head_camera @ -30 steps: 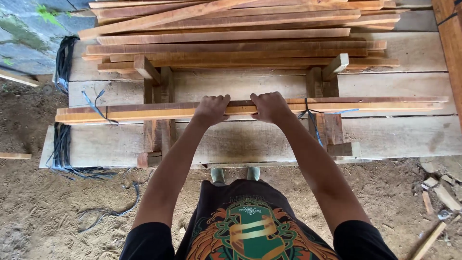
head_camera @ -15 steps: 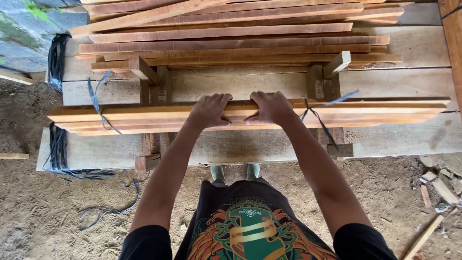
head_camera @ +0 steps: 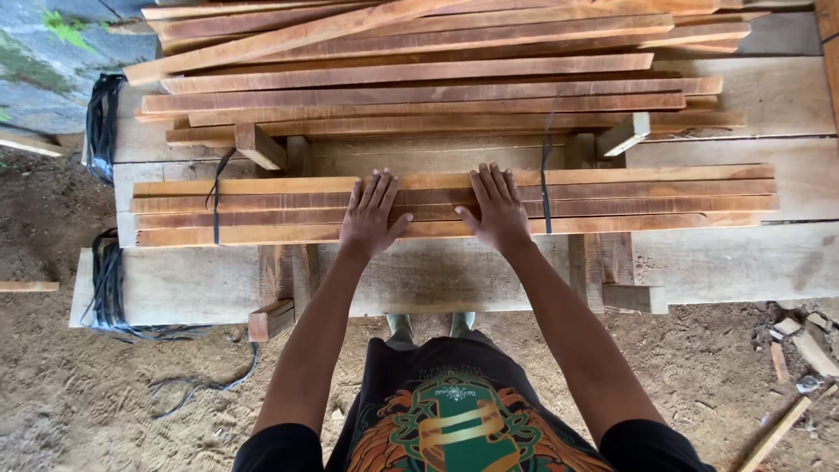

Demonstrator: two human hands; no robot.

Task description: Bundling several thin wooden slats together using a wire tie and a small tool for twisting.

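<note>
Bench: a broad bench of pale, rough wide planks (head_camera: 725, 262) runs across the view, raised on short wooden blocks over the dirt floor (head_camera: 105, 393).
Far stack: a loose pile of long reddish-brown wooden slats (head_camera: 419, 79) lies along the far part of the bench, some slats skewed across the others.
Near bundle: a flat bundle of long orange-brown wooden slats (head_camera: 655, 197) lies lengthwise on the near part of the bench, just this side of the far stack. The slats lie side by side, their ends nearly flush.
Straps: a black plastic strap (head_camera: 216, 205) crosses the bundle near its left end; a second black strap (head_camera: 545, 188) crosses it just right of the right hand.
Strap coils: black strapping (head_camera: 103, 122) hangs in loops off the left end of the bench.
Left hand: the left hand (head_camera: 369, 218) lies palm down on the middle of the bundle, fingers spread flat; its grip is wide and closes on nothing.
Right hand: the right hand (head_camera: 498, 210) lies likewise beside it, palm down, fingers spread, grip wide, pressing flat on the slats.
Offcuts: small wood scraps (head_camera: 800, 336) lie on the dirt at the right.
</note>
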